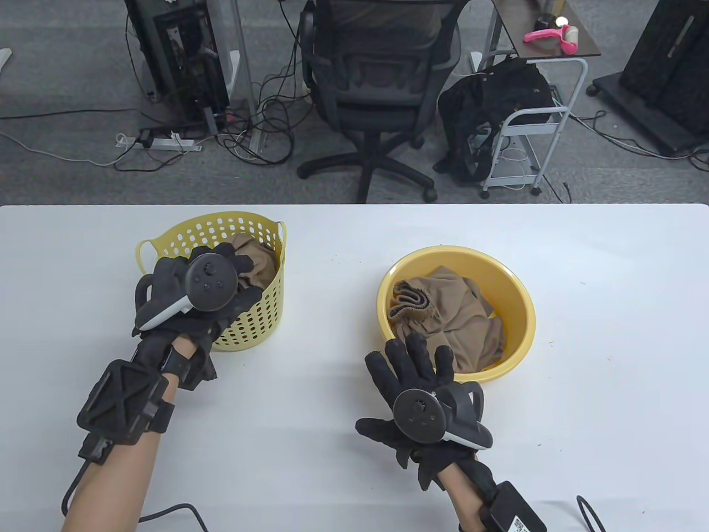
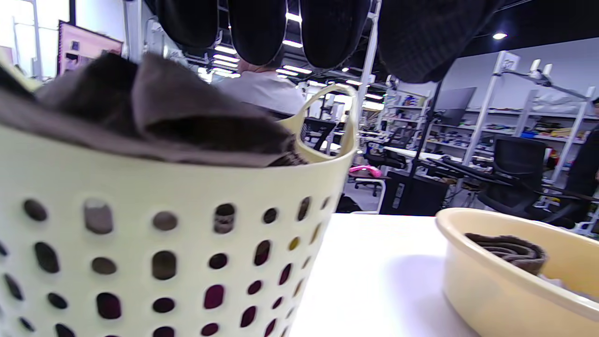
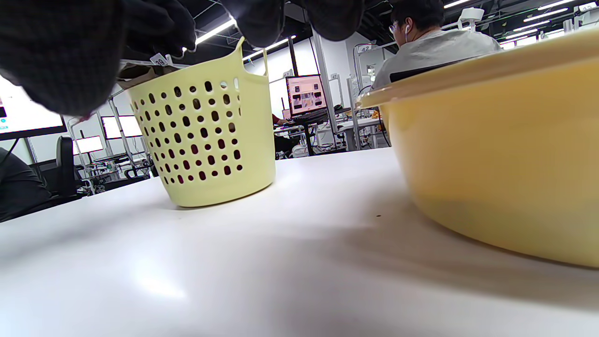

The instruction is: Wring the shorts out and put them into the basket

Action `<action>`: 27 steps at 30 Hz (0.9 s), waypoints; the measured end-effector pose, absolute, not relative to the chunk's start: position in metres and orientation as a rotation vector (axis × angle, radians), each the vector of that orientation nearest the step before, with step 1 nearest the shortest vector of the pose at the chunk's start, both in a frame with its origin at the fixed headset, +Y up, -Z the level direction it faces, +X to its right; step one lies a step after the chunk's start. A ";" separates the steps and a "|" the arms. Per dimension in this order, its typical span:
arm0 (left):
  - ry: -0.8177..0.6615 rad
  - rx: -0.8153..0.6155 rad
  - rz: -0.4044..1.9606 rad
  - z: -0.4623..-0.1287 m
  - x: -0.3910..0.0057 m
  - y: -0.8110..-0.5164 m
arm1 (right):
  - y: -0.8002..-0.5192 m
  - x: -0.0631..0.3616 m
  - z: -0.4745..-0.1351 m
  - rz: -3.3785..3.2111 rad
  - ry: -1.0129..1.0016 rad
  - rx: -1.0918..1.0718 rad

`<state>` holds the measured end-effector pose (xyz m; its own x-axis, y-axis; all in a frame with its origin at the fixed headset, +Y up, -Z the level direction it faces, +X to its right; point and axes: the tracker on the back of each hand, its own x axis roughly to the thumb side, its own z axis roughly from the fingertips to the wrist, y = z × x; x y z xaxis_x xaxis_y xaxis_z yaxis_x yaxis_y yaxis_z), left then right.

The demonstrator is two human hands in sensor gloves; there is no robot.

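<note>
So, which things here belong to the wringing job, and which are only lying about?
Job: shorts in basin, yellow basin, shorts in basket, perforated basket, left hand, right hand.
Lying about: office chair, pink object, white cart.

Both grips wear black sensor gloves. Left grip (image 1: 199,293) and right grip (image 1: 421,382) each carry a round dark tracker with white-edged handle. Black strapped wrist modules, black cables trailing toward 6 o'clock. Forearms bare.

Grey carpet floor (image 1: 66,183) behind the white table (image 1: 332,244), black office chair (image 1: 376,94), tangled cables (image 1: 260,127), white wire cart (image 1: 532,127).
</note>
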<state>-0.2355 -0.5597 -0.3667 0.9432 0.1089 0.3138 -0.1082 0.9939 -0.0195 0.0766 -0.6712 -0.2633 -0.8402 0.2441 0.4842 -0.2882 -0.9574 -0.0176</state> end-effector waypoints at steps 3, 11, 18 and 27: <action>-0.372 0.021 0.104 -0.351 -0.227 -0.557 | -0.671 0.076 -0.263 2.770 -0.127 0.714; -0.505 0.085 0.152 -0.313 -0.203 -0.574 | -0.671 0.076 -0.262 2.773 -0.118 0.716; -0.577 0.158 0.156 -0.286 -0.186 -0.600 | -0.672 0.076 -0.262 2.776 -0.112 0.722; -0.592 0.126 0.162 -0.270 -0.177 -0.640 | -0.672 0.076 -0.261 2.779 -0.100 0.725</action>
<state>-0.1768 -0.6398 -0.2696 0.8180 0.1153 0.5636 -0.1872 0.9797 0.0713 0.0756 -0.6718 -0.2610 -0.8394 0.2388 0.4883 -0.2734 -0.9619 0.0006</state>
